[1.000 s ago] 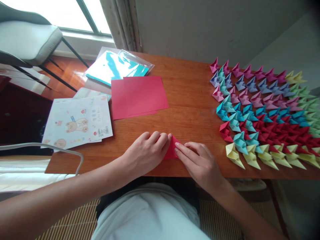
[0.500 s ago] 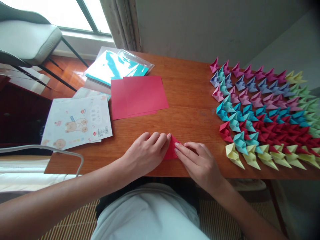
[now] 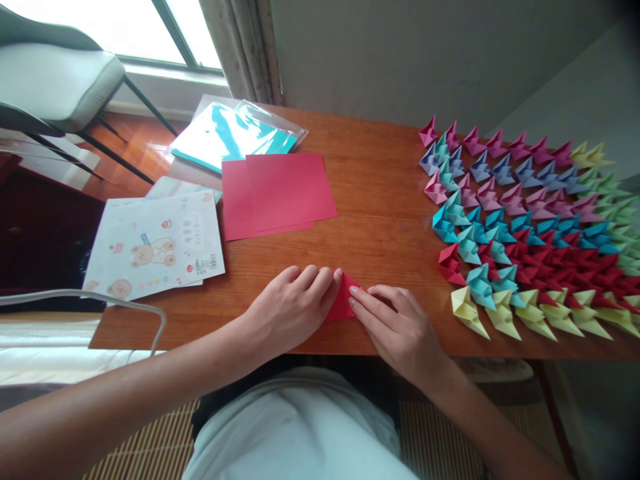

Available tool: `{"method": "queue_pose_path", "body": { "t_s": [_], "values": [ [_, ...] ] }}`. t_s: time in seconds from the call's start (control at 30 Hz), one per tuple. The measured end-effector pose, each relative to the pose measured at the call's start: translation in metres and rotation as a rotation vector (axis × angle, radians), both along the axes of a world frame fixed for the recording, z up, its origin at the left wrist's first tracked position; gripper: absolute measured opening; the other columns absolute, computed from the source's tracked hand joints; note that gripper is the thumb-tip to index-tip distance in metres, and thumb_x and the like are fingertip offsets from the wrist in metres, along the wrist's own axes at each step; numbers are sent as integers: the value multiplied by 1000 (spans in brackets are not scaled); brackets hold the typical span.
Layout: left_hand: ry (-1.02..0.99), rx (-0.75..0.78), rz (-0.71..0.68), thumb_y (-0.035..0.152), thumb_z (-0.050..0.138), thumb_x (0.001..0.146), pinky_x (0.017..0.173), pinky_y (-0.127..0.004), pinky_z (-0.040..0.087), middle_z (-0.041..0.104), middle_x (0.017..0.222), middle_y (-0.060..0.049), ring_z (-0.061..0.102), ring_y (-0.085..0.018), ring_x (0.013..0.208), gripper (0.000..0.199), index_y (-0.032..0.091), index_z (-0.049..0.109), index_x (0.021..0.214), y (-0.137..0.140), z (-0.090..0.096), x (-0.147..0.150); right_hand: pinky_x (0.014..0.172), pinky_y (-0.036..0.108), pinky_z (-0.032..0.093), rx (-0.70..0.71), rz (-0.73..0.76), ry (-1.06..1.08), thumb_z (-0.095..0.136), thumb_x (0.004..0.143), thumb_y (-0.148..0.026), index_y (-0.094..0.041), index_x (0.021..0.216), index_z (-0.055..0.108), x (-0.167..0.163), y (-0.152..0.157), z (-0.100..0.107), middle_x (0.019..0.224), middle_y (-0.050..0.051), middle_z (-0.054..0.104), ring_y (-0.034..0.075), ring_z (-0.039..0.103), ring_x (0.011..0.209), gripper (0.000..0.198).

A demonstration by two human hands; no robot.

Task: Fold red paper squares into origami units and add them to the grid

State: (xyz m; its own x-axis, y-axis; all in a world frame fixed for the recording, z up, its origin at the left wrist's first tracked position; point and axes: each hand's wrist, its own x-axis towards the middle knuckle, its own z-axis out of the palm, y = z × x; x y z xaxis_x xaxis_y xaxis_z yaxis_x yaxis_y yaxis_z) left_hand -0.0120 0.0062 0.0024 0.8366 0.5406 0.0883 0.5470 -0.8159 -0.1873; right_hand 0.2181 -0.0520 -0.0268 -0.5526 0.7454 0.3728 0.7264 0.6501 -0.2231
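A small folded piece of red paper [image 3: 342,304] lies on the wooden table near its front edge, between my two hands. My left hand [image 3: 303,300] is closed over its left side, with curled fingers and the thumb at the top corner. From the right, my right hand [image 3: 397,320] presses its fingertips on the paper's right edge. Both hands cover part of the paper, so its full shape is hidden. Farther back on the table are larger flat red sheets [image 3: 285,193], one overlapping another.
Rows of folded paper pieces [image 3: 520,230] in several colours fill the table's right side. At the left lie white bear-print packets [image 3: 155,247] and a clear-wrapped pack of blue paper [image 3: 235,137]. A pale cable [image 3: 125,293] crosses the left front corner; a chair [image 3: 60,80] stands beyond.
Almost nothing differs. Both hands stay on the folded red paper in the same pose, and the view has shifted very slightly.
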Motion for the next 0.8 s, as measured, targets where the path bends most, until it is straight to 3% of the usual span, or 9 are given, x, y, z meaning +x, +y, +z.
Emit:
{"method": "queue_pose_path", "body": {
  "t_s": [0.4, 0.8],
  "values": [
    [16, -9, 4, 12, 42, 101, 66, -36, 41, 63, 99, -10, 59, -20, 83, 37, 4, 54, 135, 0, -1, 1, 92, 42, 52, 39, -10, -12, 64, 92, -9, -17, 125, 69, 0, -1, -3, 135, 2, 67, 26, 60, 109, 35],
    [28, -62, 40, 14, 39, 102, 64, -36, 42, 62, 99, -9, 58, -21, 84, 37, 9, 55, 135, 1, 3, 1, 92, 44, 52, -17, -8, -9, 67, 90, -12, -13, 123, 69, -3, 0, 6, 132, 3, 69, 26, 58, 108, 33]
  ]
}}
